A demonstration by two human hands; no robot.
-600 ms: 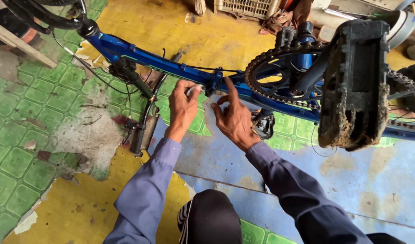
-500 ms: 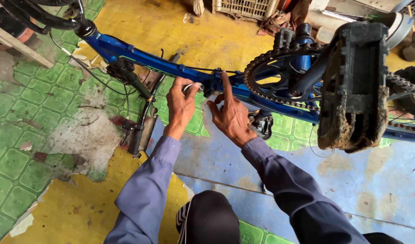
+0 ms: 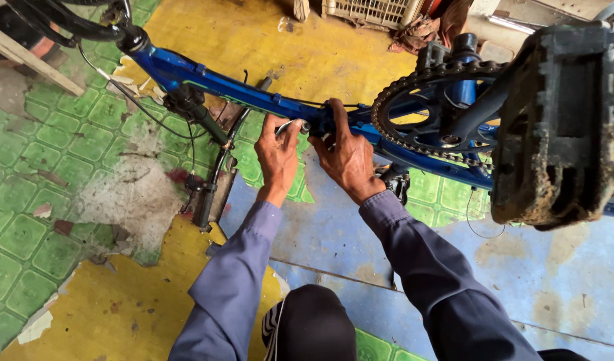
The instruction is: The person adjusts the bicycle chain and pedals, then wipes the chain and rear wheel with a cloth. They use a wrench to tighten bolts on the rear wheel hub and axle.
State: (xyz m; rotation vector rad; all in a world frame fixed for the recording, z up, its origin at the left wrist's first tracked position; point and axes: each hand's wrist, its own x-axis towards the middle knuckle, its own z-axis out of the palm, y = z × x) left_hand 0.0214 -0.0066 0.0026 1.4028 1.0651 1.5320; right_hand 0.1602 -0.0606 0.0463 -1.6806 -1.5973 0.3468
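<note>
While the blue bicycle frame (image 3: pixel 240 90) lies upside down or on its side over the floor, both hands are kept on its down tube near the chainring (image 3: pixel 427 110). The left hand (image 3: pixel 278 157) is closed around a small silvery metal tool (image 3: pixel 288 126), probably a wrench, with its fingers (image 3: pixel 270 127) curled tight on the handle. The right hand (image 3: pixel 347 157) is pressed against the tube just beside the tool, its fingers (image 3: pixel 337 117) hooked over the frame; whether a part is gripped underneath cannot be told. The tool's head is hidden between the two hands, at the frame.

Risk, as judged: the tool could be slipped off the fitting if it is seated badly, and knuckles could be driven into the chainring teeth, which sit close to the right hand. The frame looks unclamped, so it could be rolled or shifted under force. A loose black cable (image 3: pixel 153 113) hangs nearby and could be snagged. The muddy pedal (image 3: pixel 558 127) hangs close to the camera and could be bumped.

The floor (image 3: pixel 73 200) is worn concrete, painted in yellow, blue and green tile-pattern patches, with paint flaked off in places. A pale plastic crate (image 3: pixel 374 12) and rags are seen at the top edge. A dark knee (image 3: pixel 310 327) is seen at the bottom.
</note>
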